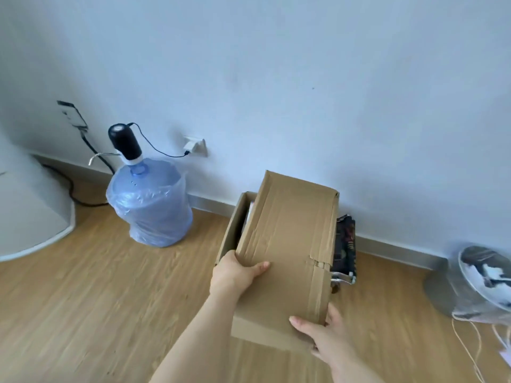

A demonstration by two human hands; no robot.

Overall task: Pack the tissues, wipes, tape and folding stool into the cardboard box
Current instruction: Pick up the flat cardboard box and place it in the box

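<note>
A brown cardboard box [287, 244] stands on the wooden floor near the wall. Its large top flap lies nearly flat over the opening. My left hand [235, 275] grips the flap's left edge, thumb on top. My right hand [323, 333] holds the flap's near right corner. A narrow gap on the box's left side shows something white [250, 214] inside. A dark folded thing with metal parts [345, 247], possibly the folding stool, sticks out along the box's right side. I cannot see the tissues, wipes or tape.
A blue water jug [149, 203] with a black pump stands left of the box, its cable running to a wall socket [195, 145]. A fan in a plastic bag [481, 283] sits at the right. A white rounded furniture edge [33, 217] is at far left.
</note>
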